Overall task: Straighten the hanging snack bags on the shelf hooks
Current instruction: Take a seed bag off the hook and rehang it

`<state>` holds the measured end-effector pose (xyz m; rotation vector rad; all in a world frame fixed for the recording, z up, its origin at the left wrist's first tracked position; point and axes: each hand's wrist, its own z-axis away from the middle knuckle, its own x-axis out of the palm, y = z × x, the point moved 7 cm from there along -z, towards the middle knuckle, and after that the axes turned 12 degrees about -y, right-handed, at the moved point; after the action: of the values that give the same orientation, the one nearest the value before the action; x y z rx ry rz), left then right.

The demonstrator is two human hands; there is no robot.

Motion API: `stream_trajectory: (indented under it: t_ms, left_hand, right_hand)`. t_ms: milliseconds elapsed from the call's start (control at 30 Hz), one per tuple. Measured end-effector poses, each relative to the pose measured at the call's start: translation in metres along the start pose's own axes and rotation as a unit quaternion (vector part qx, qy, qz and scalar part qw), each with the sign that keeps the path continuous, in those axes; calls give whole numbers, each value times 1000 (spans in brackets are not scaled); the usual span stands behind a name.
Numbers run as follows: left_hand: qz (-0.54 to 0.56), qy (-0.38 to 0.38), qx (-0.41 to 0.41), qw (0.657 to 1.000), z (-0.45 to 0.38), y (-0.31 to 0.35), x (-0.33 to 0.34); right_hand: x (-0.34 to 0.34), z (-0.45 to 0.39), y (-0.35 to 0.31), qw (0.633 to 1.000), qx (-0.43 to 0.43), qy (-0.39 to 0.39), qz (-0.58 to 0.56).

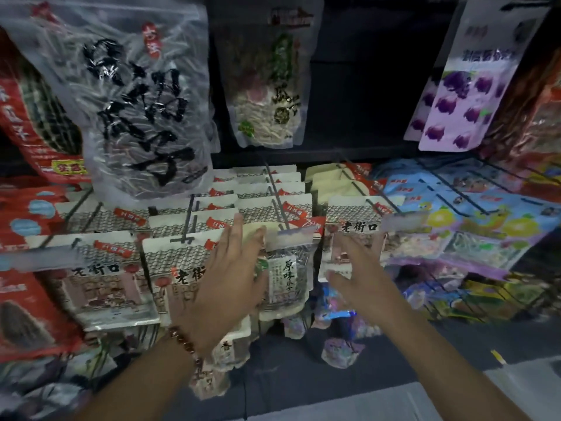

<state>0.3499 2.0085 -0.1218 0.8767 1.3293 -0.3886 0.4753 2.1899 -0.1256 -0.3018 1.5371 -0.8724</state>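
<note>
Cream snack bags [115, 268] with grey roof-tile pattern and red tags, beside a lilac bag [461, 95] with purple fruit

A bracelet of round brown beads [185, 344] sits around a wrist low in the view, left of centre. A dark grey floor [455, 338] runs across the lower right, with a small yellow scrap [498, 357] lying on it near a paler grey strip [528, 387] at the bottom right corner, and a small pale packet [341, 352] lying flat further left. Up top, a dark back panel [373, 86] fills the middle, too dim to show detail.
</note>
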Motion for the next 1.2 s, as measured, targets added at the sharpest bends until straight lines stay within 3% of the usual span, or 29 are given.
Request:
stream_trajectory:
  t_ms: [133,233,467,767,1067,1200]
  left_hand:
    - [4,26,-54,998,-11,3,-2]
    - [-18,39,-68,997,-15,3,-1]
    - [-26,47,-103,993,-21,0,-2]
    - [154,109,-17,982,-8,-6,-13]
    - [259,36,40,964,23,-20,17]
    - [224,-13,83,971,31,-7,31]
  right_hand:
    - [-11,-30,-9,998,-42,-37,14]
    - [-9,-50,-14,994,-59,-62,-62]
    - [-3,-82,3,983,-34,-18,-179]
    - [14,-44,13,939,-14,22,-342]
    - [38,12,22,938,97,60,-326]
    - [47,39,30,932,129,68,-333]
